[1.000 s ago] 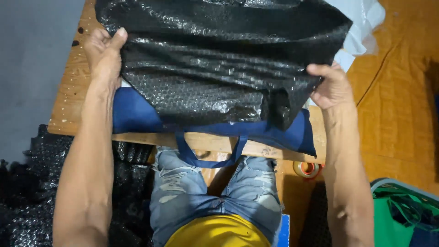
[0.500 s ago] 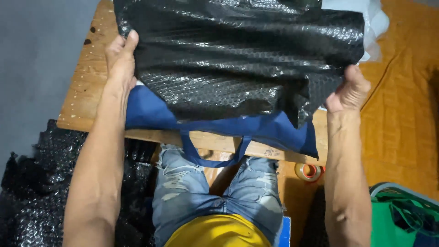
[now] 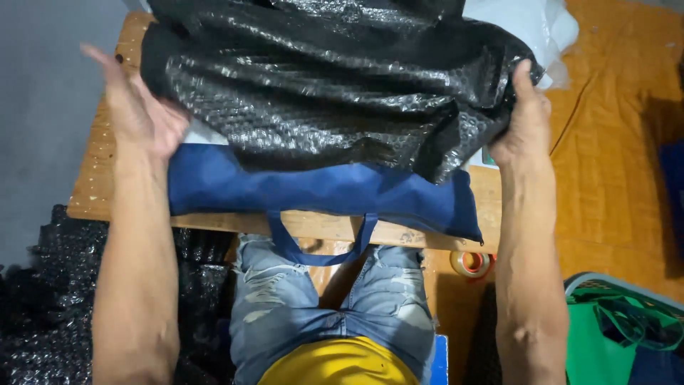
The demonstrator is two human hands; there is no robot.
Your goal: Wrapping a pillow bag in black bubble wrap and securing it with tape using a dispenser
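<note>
A sheet of black bubble wrap [image 3: 335, 85] lies bunched over a dark blue fabric bag [image 3: 320, 189] on a wooden table [image 3: 96, 192]. The bag's strap loop [image 3: 313, 253] hangs over the table's near edge. My left hand [image 3: 139, 110] is flat against the wrap's left edge, fingers spread and holding nothing. At the wrap's right edge, my right hand [image 3: 527, 114] presses in with the thumb up; a grip on the wrap there is not clearly visible.
More black bubble wrap [image 3: 43, 306] is piled on the floor at lower left. A roll of tape [image 3: 470, 264] lies under the table's right end. A green bag [image 3: 627, 335] sits at lower right. Orange cloth [image 3: 620, 142] covers the floor on the right.
Both hands have moved inward, pushing the wrap's sides together into a narrower bundle. My left hand has let go of the wrap and opened. More of the blue bag shows.
</note>
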